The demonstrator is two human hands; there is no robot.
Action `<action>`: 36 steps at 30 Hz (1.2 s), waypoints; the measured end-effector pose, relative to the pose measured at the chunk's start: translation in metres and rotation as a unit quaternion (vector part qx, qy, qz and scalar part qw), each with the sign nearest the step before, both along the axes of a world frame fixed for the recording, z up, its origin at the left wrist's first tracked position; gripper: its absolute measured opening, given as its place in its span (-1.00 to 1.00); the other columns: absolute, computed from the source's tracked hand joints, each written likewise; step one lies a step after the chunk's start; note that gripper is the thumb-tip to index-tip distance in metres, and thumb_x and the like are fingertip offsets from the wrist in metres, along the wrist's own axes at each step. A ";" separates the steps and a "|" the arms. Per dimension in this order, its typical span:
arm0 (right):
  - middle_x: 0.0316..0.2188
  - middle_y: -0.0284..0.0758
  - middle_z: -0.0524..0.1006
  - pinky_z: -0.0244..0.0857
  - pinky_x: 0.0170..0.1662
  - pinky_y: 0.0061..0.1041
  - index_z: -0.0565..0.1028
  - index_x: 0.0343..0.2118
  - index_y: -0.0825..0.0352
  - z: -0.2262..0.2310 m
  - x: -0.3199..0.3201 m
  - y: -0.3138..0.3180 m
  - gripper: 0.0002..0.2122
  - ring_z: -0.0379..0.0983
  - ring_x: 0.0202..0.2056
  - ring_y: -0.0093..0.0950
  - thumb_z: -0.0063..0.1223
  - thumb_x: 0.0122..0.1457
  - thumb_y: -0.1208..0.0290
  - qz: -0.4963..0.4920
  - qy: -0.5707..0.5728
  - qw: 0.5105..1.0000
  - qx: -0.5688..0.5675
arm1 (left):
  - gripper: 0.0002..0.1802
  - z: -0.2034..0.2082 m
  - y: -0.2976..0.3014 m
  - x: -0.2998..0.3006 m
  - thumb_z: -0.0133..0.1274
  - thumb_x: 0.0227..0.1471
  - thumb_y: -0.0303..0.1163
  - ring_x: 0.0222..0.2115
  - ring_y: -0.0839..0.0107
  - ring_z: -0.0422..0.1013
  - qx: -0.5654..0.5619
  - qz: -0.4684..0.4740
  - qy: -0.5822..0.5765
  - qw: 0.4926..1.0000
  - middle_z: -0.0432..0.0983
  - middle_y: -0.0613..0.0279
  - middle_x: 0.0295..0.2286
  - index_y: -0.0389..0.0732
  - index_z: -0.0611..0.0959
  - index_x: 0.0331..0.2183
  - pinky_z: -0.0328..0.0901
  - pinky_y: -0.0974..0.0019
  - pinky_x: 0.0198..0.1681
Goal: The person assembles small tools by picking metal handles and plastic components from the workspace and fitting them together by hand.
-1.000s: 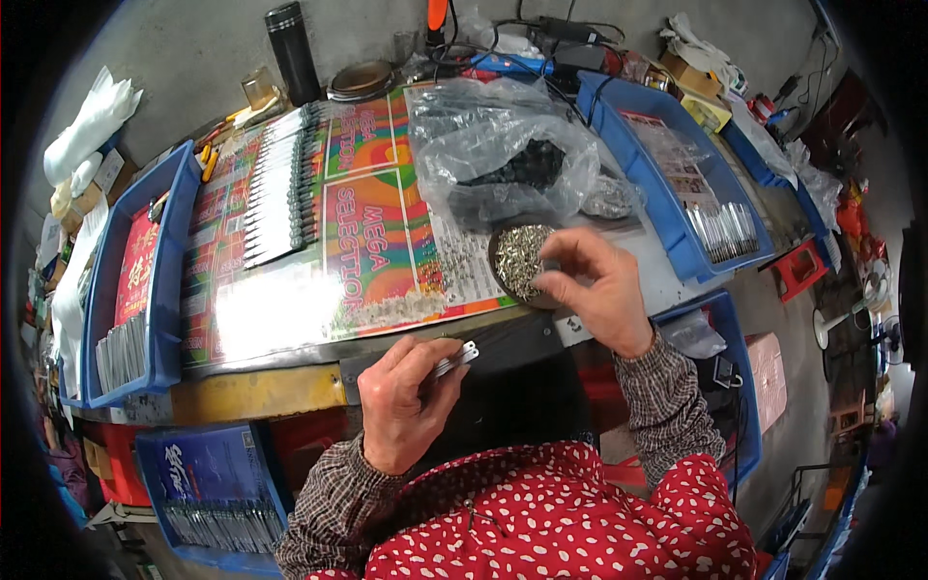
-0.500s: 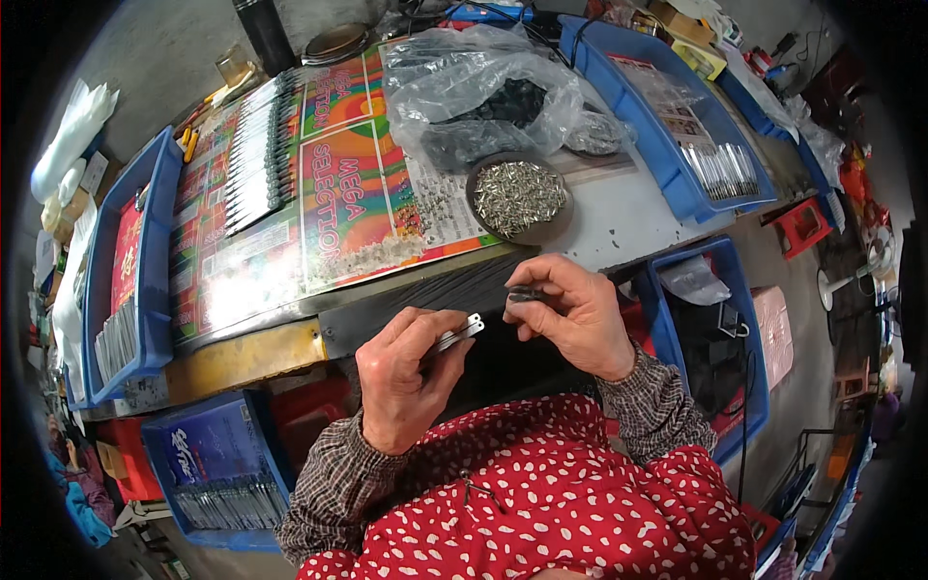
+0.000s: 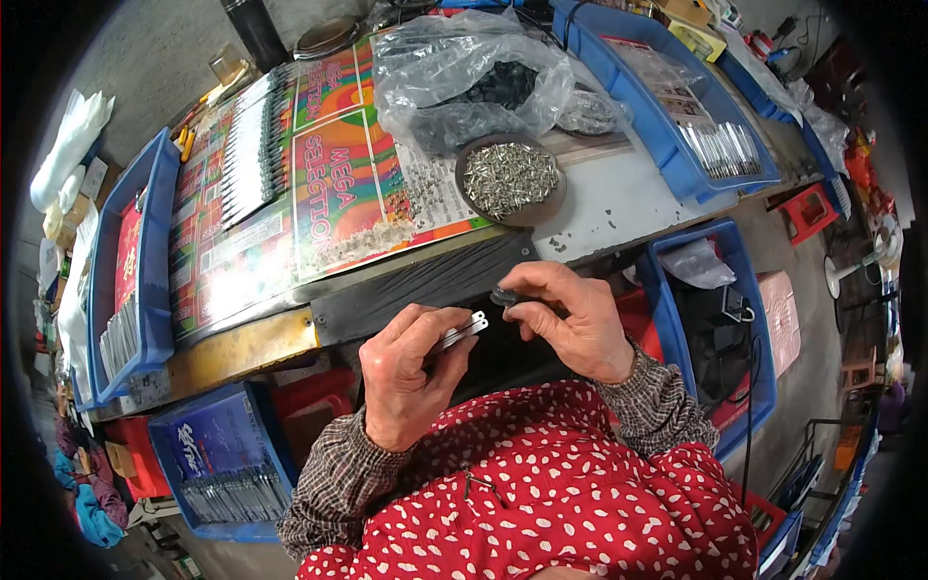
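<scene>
Small silver piece and dark part held together, just above the counter [image 3: 619, 208] edge.

Joining looks under way, not finished: left hand [image 3: 406, 387] pinches the flat silver metal piece [image 3: 460, 333], right hand [image 3: 570, 319] pinches a small dark part [image 3: 505, 296]; both grips pressed tight. A dish of silver bits [image 3: 509, 179] sits well apart.

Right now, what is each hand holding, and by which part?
The left hand pinches a thin silver metal piece by its near end, the far end sticking out. The right hand holds a small dark part at its fingertips; the exact grip point cannot be told.
</scene>
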State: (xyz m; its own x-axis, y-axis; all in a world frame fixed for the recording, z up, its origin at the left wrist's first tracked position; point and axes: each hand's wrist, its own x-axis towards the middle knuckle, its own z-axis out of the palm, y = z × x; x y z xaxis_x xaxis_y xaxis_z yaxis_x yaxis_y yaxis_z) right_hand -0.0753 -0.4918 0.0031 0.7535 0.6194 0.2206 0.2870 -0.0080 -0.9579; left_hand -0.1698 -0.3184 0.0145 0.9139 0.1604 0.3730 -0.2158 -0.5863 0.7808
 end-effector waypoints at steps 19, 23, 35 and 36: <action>-0.40 -0.30 0.52 0.37 -0.43 -0.66 0.50 -0.24 0.43 -0.013 0.000 -0.006 -0.85 0.47 -0.48 -0.60 0.00 0.12 0.69 0.032 -0.038 0.998 0.036 | -0.76 -0.010 0.000 -0.001 0.20 -0.23 -0.63 -0.60 0.38 0.42 0.002 -0.020 0.018 1.000 0.48 0.18 -0.52 -0.27 0.61 -0.38 0.28 0.41 -0.58; -0.36 -0.28 0.52 0.39 -0.39 -0.65 0.50 -0.24 0.44 -0.013 0.002 -0.008 -0.84 0.48 -0.45 -0.58 -0.01 0.10 0.71 0.051 -0.037 0.997 0.039 | -0.76 -0.013 0.000 -0.001 0.21 -0.23 -0.62 -0.60 0.37 0.42 0.002 -0.027 0.014 1.000 0.47 0.17 -0.53 -0.27 0.60 -0.38 0.27 0.40 -0.58; -0.32 -0.22 0.53 0.45 -0.28 -0.58 0.51 -0.28 0.48 -0.026 0.017 -0.014 -0.81 0.52 -0.34 -0.49 -0.03 0.04 0.79 0.122 0.048 0.989 0.069 | -0.75 -0.017 0.000 -0.003 0.19 -0.22 -0.67 -0.54 0.49 0.44 -0.016 -0.051 0.059 0.997 0.49 0.18 -0.50 -0.32 0.61 -0.36 0.32 0.48 -0.49; -0.32 -0.22 0.54 0.45 -0.27 -0.57 0.51 -0.28 0.48 -0.027 0.018 -0.014 -0.80 0.53 -0.33 -0.48 -0.03 0.03 0.80 0.128 0.061 0.987 0.073 | -0.75 -0.019 -0.001 -0.003 0.19 -0.22 -0.66 -0.55 0.41 0.44 -0.025 -0.058 0.045 0.997 0.48 0.16 -0.50 -0.30 0.60 -0.36 0.31 0.43 -0.52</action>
